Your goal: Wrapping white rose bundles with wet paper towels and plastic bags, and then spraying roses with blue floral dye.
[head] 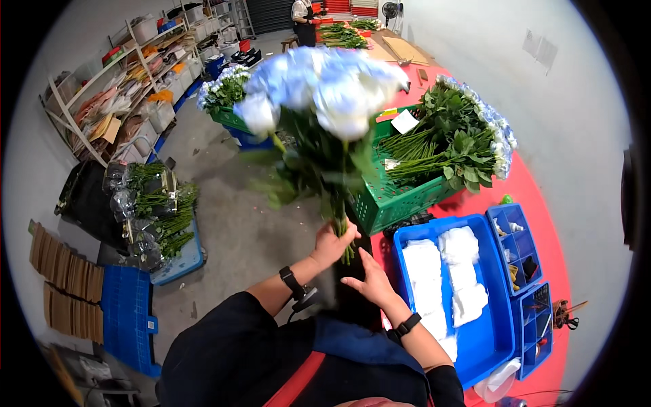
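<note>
My left hand (333, 243) grips the stems of a bunch of blue-and-white roses (320, 91), held upright in front of me. The blooms and leaves are blurred, and the cut stem ends show just below the fist. Beside those ends is my right hand (370, 277), fingers apart and holding nothing. Past the bunch, a green plastic crate (407, 203) on the red-covered table holds many more blue-and-white roses (447, 137) lying on their sides. Close to my right forearm sits a blue plastic tray (488, 351) with folded white pads (424, 274) in rows.
Two blue compartment boxes (531, 325) border the tray on the red table (552, 254). Leftward on the floor are wrapped green stems (163, 219), flattened cardboard (68, 285) and a blue crate (127, 315). Loaded shelves (137, 56) line the wall. A person (305, 23) stands at the far end.
</note>
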`<state>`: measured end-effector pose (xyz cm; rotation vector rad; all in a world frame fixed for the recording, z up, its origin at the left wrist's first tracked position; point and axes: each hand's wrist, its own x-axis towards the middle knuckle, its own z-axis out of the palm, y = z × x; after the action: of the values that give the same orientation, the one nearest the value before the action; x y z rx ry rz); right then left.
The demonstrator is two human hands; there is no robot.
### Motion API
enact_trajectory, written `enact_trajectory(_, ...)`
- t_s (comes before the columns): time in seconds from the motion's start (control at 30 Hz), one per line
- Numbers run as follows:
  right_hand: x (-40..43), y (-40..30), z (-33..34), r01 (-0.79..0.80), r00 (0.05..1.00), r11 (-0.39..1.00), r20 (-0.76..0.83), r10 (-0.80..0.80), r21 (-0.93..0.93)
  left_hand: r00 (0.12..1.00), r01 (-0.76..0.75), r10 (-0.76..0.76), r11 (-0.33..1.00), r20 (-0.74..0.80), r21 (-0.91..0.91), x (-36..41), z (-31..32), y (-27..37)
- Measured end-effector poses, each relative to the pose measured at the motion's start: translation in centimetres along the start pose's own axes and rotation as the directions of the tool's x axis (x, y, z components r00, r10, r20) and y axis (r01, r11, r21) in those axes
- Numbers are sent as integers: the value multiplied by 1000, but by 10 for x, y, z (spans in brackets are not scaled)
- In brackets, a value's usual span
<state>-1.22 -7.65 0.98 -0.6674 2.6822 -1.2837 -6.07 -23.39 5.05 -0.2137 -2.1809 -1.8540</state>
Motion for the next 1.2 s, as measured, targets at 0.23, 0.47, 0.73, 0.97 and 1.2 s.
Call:
enact_trajectory(0.23,-27,26,20,-134,990,975,68,124,178,984,-80,98,989,149,-125,-78,37,-56)
enact_trajectory(0.47,-74,32,28,-185,978,907,-17,207,377,928,20,-83,984,362,176,-91,34,6)
enact_trajectory(0.73,-99,-27,-45,-57,878,992,-479,-2,-109,685,246,-186,969,704,17,-74,4,71)
enact_trajectory(0.97,-123,-45,-42,-233,952,910,-273,141,-344,378,-906,454,363,807,220,-77,27,111)
enact_trajectory(1.2,-142,-52,-58,-301,953,939,-80,292,-168,174,-554,-422,705,890,443,-82,63,32)
